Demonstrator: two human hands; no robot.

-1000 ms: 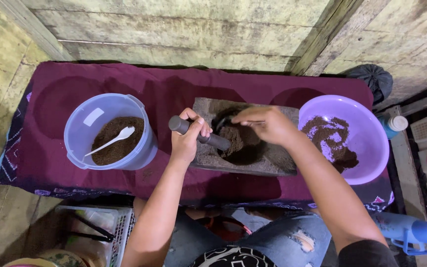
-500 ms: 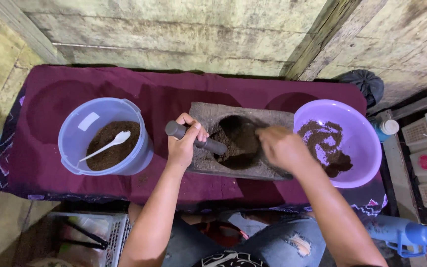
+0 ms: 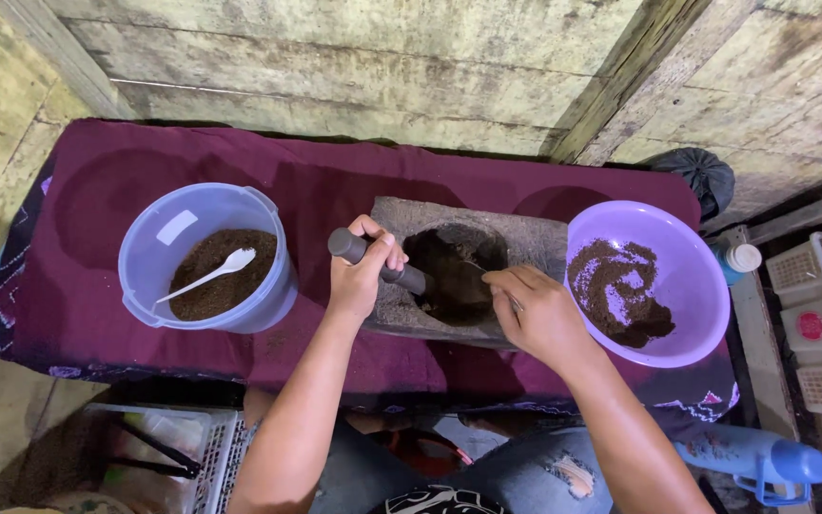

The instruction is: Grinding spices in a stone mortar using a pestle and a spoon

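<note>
Gripping a dark cylindrical pestle, the person's left hand is clenched round its handle, the thumb and fingers wrapped fully about it; the pestle slants down to the right, its lower end inside the hollow of a rough grey stone mortar. That mortar sits on a maroon cloth spread over a low table, between two plastic vessels. The right hand rests at the mortar's near right rim with fingers curled and pinched on a thin metal utensil (only a short length of it shows, so its kind cannot be told), whose tip points into the hollow. Dark brown ground material lines the hollow.

To the left, well apart from the left hand, stands a pale blue plastic bucket holding brown powder, with a white plastic spoon lying on it, bowl toward the right. To the right, just beside the mortar, a purple plastic bowl holds a smear of dark coarse grounds. A rough plank wall rises behind the table. Beyond the bowl, a small bottle with a white cap stands near white plastic crates.
</note>
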